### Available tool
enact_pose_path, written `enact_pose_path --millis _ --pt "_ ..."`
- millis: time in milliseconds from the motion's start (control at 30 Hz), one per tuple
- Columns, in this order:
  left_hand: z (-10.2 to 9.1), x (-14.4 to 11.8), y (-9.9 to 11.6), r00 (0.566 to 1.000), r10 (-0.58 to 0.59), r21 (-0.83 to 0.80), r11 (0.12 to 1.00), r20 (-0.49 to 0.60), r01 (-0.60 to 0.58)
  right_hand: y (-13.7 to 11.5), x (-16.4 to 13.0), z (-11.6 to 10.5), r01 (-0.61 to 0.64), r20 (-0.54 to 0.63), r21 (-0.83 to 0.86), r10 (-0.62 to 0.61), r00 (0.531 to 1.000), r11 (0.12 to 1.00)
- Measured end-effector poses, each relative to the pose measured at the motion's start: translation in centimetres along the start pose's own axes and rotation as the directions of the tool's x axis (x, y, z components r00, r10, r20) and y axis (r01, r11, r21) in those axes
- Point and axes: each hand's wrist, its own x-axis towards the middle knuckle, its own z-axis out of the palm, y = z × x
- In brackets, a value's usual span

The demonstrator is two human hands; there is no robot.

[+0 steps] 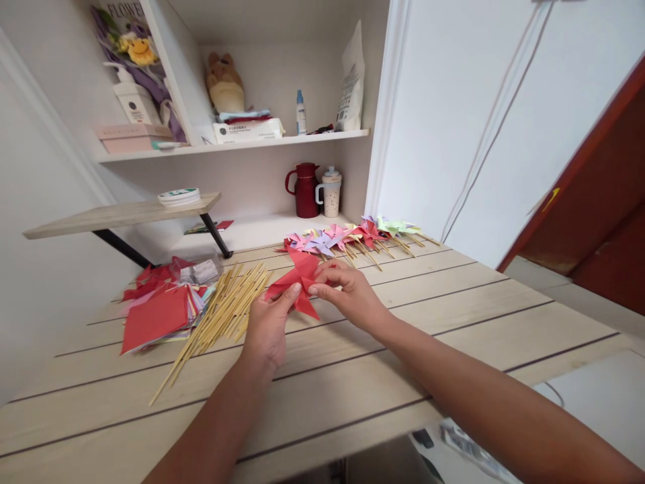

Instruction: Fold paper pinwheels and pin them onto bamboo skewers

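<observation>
A red folded paper pinwheel [301, 277] is held just above the wooden table [453, 302] by both hands. My left hand [267, 326] pinches its lower left part with thumb and fingers. My right hand [347, 292] pinches its centre from the right. A loose bundle of thin bamboo sticks [222, 312] lies left of my left hand. Further left sits a stack of coloured paper squares [158, 312] with red on top. A row of finished pinwheels on sticks [353, 238] lies beyond my hands at the back of the table.
A red jug [305, 190] and a speckled lidded cup [331, 191] stand on a white ledge behind the table. A small raised wooden shelf [125, 214] carries a tape roll [179, 196]. An upper shelf holds a bottle, boxes and a plush toy. The table's right edge drops off.
</observation>
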Motion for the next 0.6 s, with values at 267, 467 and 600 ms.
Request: enact_pose_path --millis 267,467,600 --pt "-0.26 0.03 -0.23 0.999 -0.031 0.045 0.998 -0.006 0.031 0.07 0.24 -0.58 -0.048 0.063 -0.069 0.052 0.997 0.996" --pt "-0.15 0.06 -0.12 1.000 -0.022 0.023 0.999 -0.011 0.023 0.03 0.17 -0.43 -0.094 0.033 -0.039 0.095 0.995 0.995" --pt "-0.04 0.03 -0.01 1.000 -0.002 0.004 1.000 -0.017 0.002 0.00 0.20 -0.37 -0.137 0.029 0.037 0.136 0.990 0.990"
